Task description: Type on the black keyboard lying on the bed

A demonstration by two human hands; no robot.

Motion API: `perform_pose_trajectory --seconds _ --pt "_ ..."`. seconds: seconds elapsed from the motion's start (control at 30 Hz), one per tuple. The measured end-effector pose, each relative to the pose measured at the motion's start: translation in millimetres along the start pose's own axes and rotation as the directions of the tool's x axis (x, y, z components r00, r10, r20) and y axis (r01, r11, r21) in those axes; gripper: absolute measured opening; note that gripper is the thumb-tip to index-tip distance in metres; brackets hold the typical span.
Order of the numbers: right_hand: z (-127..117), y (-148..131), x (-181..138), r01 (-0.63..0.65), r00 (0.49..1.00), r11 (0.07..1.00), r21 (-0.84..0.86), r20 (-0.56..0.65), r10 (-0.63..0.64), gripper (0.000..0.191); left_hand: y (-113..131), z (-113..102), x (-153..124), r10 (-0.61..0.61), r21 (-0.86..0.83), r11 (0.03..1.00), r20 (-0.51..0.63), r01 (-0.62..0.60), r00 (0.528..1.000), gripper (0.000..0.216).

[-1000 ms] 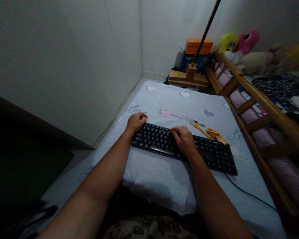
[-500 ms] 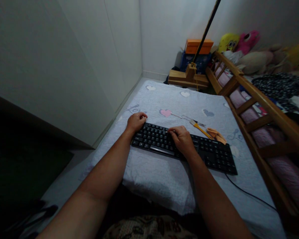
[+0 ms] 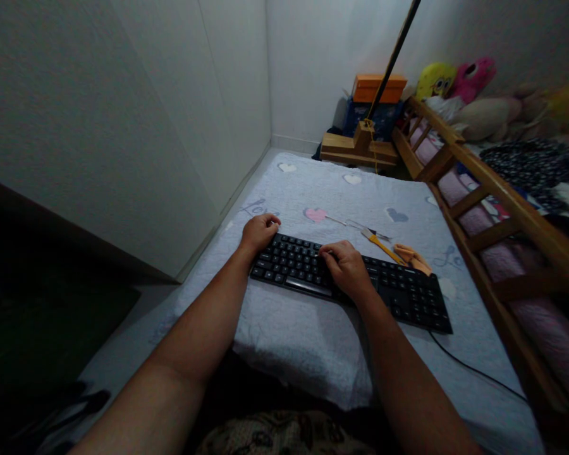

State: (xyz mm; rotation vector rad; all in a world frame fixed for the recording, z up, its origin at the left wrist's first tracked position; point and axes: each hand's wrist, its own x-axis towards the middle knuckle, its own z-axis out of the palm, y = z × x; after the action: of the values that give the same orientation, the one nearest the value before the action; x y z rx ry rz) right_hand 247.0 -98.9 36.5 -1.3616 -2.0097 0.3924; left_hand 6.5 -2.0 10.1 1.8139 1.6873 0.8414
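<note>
A black keyboard (image 3: pixel 308 287) lies at a slant on a cloth-covered surface (image 3: pixel 294 341). My left hand (image 3: pixel 260 232) rests at its far left corner, fingers curled and thumb against them; what they pinch, if anything, I cannot make out. Over the middle keys, my right hand (image 3: pixel 346 265) is closed in a pinch, with a small pale tip showing at the fingertips, too small to name. Beyond the keyboard lie a brush with a yellow handle (image 3: pixel 384 246), a folded orange cloth (image 3: pixel 412 258), a thin white stick (image 3: pixel 336 220) and a thin metal tool (image 3: pixel 360 225).
A black cable (image 3: pixel 477 368) trails from the keyboard to the right. Along the right runs a wooden bed rail (image 3: pixel 502 189) with plush toys (image 3: pixel 436 81) behind it. A pale panel (image 3: pixel 171 126) stands on the left. Boxes (image 3: pixel 378 88) and a wooden pole base (image 3: pixel 358 146) are at the back.
My right hand's fingertips have shifted very slightly over the keys. My left hand and the keyboard look the same.
</note>
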Motion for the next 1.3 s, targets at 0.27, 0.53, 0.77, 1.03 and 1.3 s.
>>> perform_pose_trajectory --seconds 0.27,0.53,0.77,1.03,1.3 --pt "1.1 1.3 0.8 -0.013 1.0 1.0 0.0 -0.015 0.013 0.016 0.3 0.1 -0.2 0.003 0.008 1.0 -0.004 -0.003 1.0 0.027" --pt "0.7 1.3 1.6 -0.021 1.0 1.0 -0.013 -0.005 0.021 0.017 -0.1 0.3 0.3 -0.007 0.003 1.0 -0.009 0.007 1.0 0.026" --pt "-2.9 -5.0 0.3 -0.01 0.999 1.0 0.0 0.041 0.01 0.018 1.5 -0.6 -0.3 -0.014 0.0 1.0 -0.002 0.014 1.0 0.025" --pt "-4.1 -4.0 0.2 -0.001 0.999 1.0 -0.017 0.045 0.002 0.017 0.4 -0.6 -0.1 0.003 -0.002 1.0 0.001 -0.003 1.0 0.026" --pt "-6.3 -1.0 -1.7 -0.005 1.0 1.0 -0.016 0.025 0.005 0.017 0.8 -1.0 -0.1 -0.001 0.005 1.0 -0.001 0.001 1.0 0.026"
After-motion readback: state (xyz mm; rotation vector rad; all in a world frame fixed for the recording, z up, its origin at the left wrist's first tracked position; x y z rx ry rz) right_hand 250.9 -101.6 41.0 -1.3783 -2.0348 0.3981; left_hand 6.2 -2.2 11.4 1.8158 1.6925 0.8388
